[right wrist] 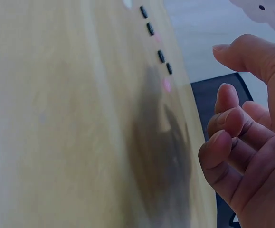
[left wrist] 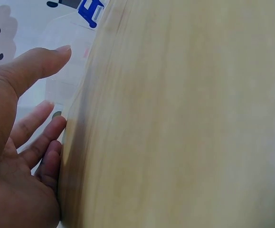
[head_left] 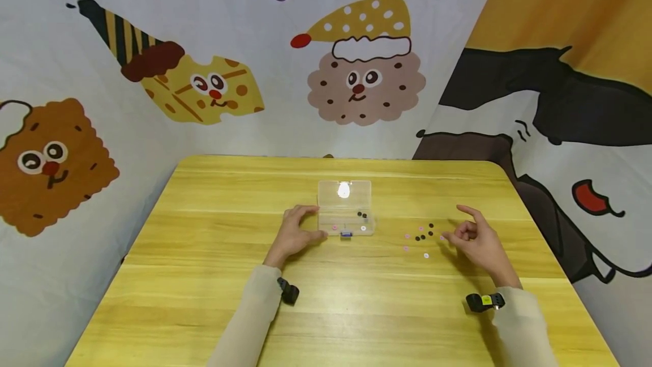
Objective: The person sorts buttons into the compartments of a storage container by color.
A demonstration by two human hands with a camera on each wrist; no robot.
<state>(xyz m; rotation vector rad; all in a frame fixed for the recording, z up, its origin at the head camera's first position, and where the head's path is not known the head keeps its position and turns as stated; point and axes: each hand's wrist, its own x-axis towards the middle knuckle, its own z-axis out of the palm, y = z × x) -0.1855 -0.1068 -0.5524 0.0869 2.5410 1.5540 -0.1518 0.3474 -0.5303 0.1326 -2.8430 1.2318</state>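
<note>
A clear plastic box point(head_left: 326, 221) with a blue latch point(head_left: 346, 235) stands with its lid point(head_left: 356, 190) raised. Inside it lie a pink button point(head_left: 334, 227), a white button point(head_left: 363, 228) and black buttons point(head_left: 361, 215). My left hand point(head_left: 294, 233) is at the box's left side, thumb by the front corner and forefinger farther back, fingers extended. Over the table's right part hovers my right hand point(head_left: 477, 242), forefinger stretched out and the other fingers loosely bent, nothing between them. Close to its thumb tip is a pink button point(head_left: 442, 237). In the right wrist view, black buttons point(right wrist: 161, 56) lie beyond its shadow.
Between the box and my right hand are scattered several loose buttons: black point(head_left: 430, 225), pink point(head_left: 406, 248) and white point(head_left: 426, 255). They lie on a wood-grain table point(head_left: 356, 310). A cartoon-printed cloth point(head_left: 285, 112) hangs behind the table's far edge.
</note>
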